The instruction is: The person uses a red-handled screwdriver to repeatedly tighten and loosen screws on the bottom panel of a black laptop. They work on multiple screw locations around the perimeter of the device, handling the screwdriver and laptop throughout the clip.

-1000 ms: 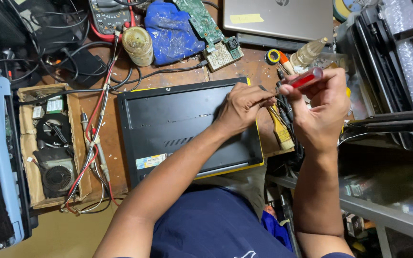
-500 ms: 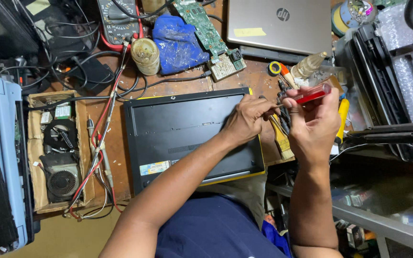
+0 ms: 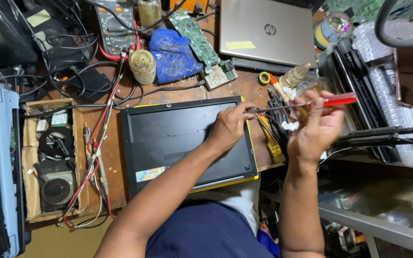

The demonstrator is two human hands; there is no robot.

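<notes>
A black laptop (image 3: 178,138) lies bottom-up on the wooden bench, with yellow edging along its right and front sides. My left hand (image 3: 229,125) rests at its top right corner, fingers pinched around the metal tip of a screwdriver. My right hand (image 3: 317,125) grips the red-handled screwdriver (image 3: 336,100), held nearly level above the bench's right edge, its shaft pointing left toward my left fingers.
A silver closed laptop (image 3: 266,31), green circuit board (image 3: 201,43), blue cloth (image 3: 173,52) and multimeter (image 3: 115,24) sit at the back. A cardboard tray (image 3: 30,191) with fans stands left, wires beside it. Loose tools (image 3: 276,124) lie right of the black laptop.
My right hand has tilted the screwdriver from steeply raised to almost level, handle now pointing right. My left hand stays at the laptop's corner, now on the tip.
</notes>
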